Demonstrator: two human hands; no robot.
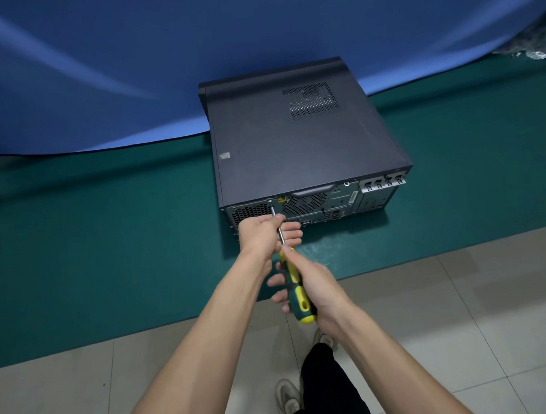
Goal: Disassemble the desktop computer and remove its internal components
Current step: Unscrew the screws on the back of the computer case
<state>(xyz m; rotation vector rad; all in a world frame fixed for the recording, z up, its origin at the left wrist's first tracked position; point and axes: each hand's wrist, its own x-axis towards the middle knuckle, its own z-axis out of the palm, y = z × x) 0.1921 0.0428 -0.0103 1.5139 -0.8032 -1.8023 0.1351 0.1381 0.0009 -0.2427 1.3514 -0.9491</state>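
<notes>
1. A dark grey metal desktop computer case [300, 136] lies flat on its side on a green mat [110, 245], its rear panel facing the person and its far end close to a blue fabric backdrop [134, 72].
2. The broad upper side panel is plain and a little dusty, with a rectangular patch of perforated vent holes [312, 100] toward the far right and a small sticker [225, 155] near the left edge.
3. The rear panel shows a honeycomb grille at the left, a round fan grille [304, 203] in the middle, a block of ports beside it, and silver expansion-slot brackets [383, 183] at the right.
4. A yellow-and-green-handled screwdriver [295, 287] with a slim steel shaft has its tip on a screw [270, 201] at the top left of the rear panel.
5. The right hand [309, 286] is wrapped round the handle.
6. The left hand [266, 235] is curled about the shaft near the case, fingers pinching it.
7. The mat lies on pale floor tiles [457, 308]; a black trouser leg [329, 379] and light shoes show below.
</notes>
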